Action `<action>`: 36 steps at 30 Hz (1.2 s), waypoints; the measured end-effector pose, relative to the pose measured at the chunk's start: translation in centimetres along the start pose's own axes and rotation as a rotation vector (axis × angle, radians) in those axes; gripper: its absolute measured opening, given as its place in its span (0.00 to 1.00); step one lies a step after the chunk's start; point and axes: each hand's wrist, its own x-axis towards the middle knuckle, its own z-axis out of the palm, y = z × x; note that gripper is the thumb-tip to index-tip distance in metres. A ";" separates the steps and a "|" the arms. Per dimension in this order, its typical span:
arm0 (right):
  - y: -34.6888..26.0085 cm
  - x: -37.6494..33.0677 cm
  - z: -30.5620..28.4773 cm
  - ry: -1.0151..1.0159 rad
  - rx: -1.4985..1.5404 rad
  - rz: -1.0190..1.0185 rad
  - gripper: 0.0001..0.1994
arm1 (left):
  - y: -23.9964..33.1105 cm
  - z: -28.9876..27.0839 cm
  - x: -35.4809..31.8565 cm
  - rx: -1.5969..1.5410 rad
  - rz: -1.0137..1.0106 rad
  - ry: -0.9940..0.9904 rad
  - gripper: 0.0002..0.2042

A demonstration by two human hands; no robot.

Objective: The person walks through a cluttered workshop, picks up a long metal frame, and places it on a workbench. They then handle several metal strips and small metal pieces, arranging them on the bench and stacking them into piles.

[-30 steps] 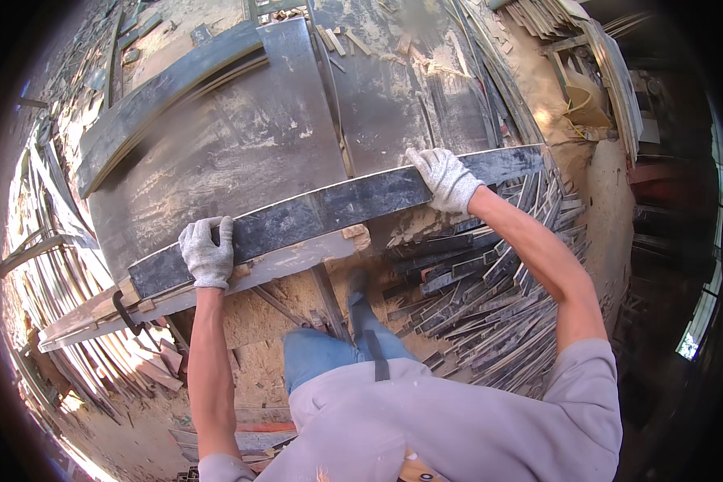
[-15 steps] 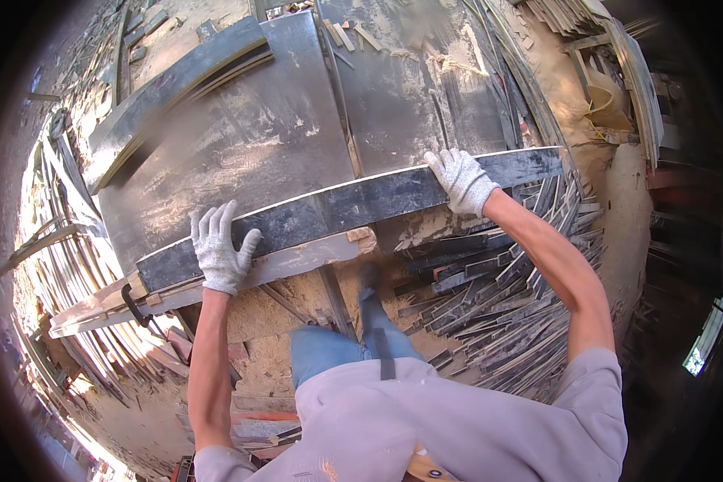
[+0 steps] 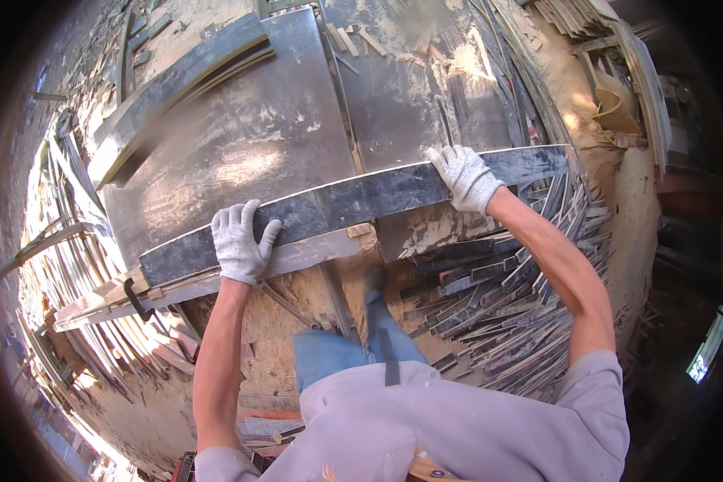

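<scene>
Far left, a heap of thin metal strips fans out over the dusty ground, and a small black clamp bites the end of a pale wooden plank that runs under the work. Next comes the left hand, in a grey knit glove — its grip is closed, fingers curled over the top edge of a long dark metal bar, thumb pressed against the near face. That bar lies slanting across the near edge of the bench, a big worn steel plate, low at the left and rising toward the right, its thin upper edge catching the light. Behind it, at the bench's far left corner, another dark curved bar rests with thin strips tucked under it. Small wood offcuts lie scattered at the far side. On to the right hand, gloved the same — grip closed over the bar's upper edge near its right end, fingers wrapped over the top. Below that arm, a dense pile of dark metal strips crowds the sandy floor beside the person's blue trouser leg. Far right, more long strips lean by a stack.
</scene>
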 end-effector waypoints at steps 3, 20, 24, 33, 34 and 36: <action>-0.3 0.3 -0.4 -0.087 -0.062 0.057 0.48 | 0.0 0.2 0.0 0.014 -0.011 0.012 0.25; 0.1 0.0 0.8 0.046 -0.102 0.013 0.47 | -0.1 1.1 -0.9 0.034 0.013 0.096 0.23; 0.1 0.1 0.3 0.034 -0.108 0.020 0.47 | -0.1 1.1 -0.9 0.042 0.015 0.104 0.22; 0.2 0.1 0.1 -0.013 -0.102 0.041 0.40 | 0.1 1.2 -0.8 0.046 0.016 0.147 0.21; 0.2 0.2 0.2 -0.019 -0.103 0.046 0.40 | 0.0 1.3 -0.7 0.054 0.019 0.151 0.21; 0.3 0.2 0.3 -0.002 -0.110 0.042 0.40 | -0.1 1.4 -0.8 0.061 0.021 0.153 0.21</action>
